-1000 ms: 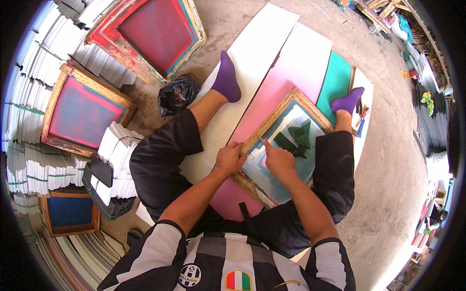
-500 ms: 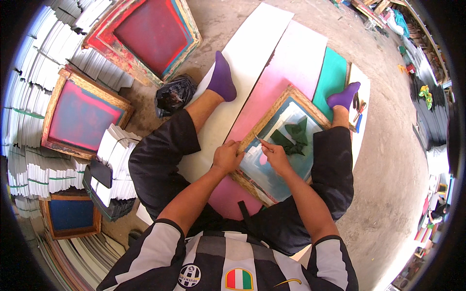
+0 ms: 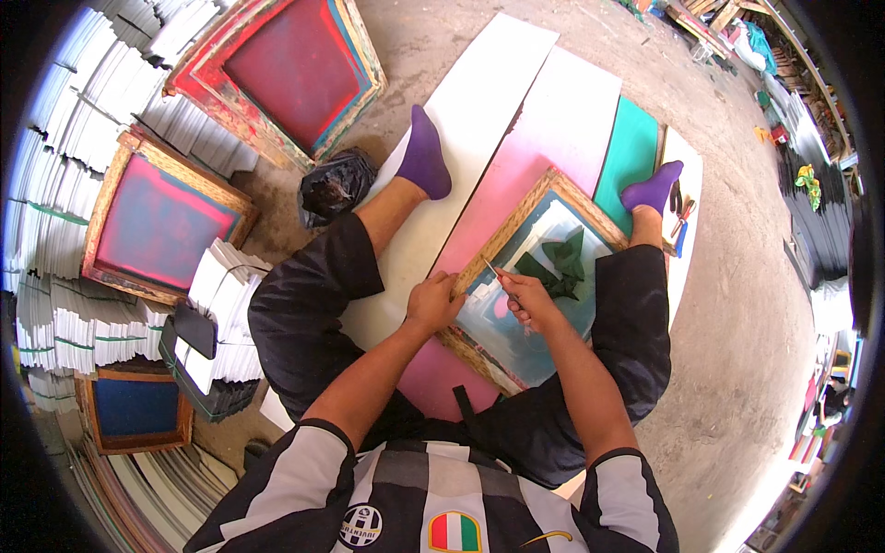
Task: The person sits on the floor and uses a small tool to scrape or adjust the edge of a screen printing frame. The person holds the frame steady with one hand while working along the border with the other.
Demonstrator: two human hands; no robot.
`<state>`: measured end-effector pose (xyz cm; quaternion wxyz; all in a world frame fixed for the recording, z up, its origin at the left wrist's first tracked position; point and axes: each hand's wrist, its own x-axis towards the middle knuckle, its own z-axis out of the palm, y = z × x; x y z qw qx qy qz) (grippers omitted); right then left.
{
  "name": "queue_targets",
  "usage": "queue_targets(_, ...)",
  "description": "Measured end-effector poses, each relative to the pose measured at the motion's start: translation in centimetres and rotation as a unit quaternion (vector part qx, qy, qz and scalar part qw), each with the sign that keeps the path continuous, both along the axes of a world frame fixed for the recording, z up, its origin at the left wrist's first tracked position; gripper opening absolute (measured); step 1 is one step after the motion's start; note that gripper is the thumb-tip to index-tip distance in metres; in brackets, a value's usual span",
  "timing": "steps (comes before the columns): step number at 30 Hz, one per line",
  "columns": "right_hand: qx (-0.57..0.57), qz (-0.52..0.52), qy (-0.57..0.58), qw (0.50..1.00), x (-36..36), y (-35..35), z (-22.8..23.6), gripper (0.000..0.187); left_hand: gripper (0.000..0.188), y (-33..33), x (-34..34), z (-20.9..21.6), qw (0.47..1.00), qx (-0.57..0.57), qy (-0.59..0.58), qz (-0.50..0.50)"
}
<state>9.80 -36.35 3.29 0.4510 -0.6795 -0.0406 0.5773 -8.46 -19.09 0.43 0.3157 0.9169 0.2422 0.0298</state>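
Observation:
A wooden screen-printing frame (image 3: 513,222) lies tilted between my legs, its mesh smeared with white and blue-grey. My left hand (image 3: 433,302) is closed on the frame's left rail, thumb on top. Over the mesh, my right hand (image 3: 528,300) is closed round a slim tool that looks like a screwdriver (image 3: 490,267). Its thin metal shaft points up and left toward the left rail, and a bit of red shows at the grip. Most of the handle is hidden in my fingers. Dark green scraps (image 3: 564,263) rest on the mesh beyond my right hand.
White, pink and green boards (image 3: 564,92) lie under the frame and my feet. Several hand tools (image 3: 683,219) sit by my right foot. To the left stand a black plastic bag (image 3: 336,184), more screen frames (image 3: 166,215) and stacks of white sheets (image 3: 55,184).
My right hand has turned slightly, with the tool still in it and its tip near the left rail. My left hand keeps its grip on the frame. The whole view has shifted a little.

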Motion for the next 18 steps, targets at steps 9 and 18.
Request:
queue_targets(9,0.046,0.078,-0.316,0.945,-0.3,-0.5,-1.1,0.04,0.052,-0.2,0.3,0.3,1.0,0.014,0.009,0.006)
queue_targets(18,-0.112,0.171,-0.495,0.844,-2.2,0.7,2.4,0.037,0.053,-0.5,2.9,1.0,0.999,0.014,0.017,0.029)
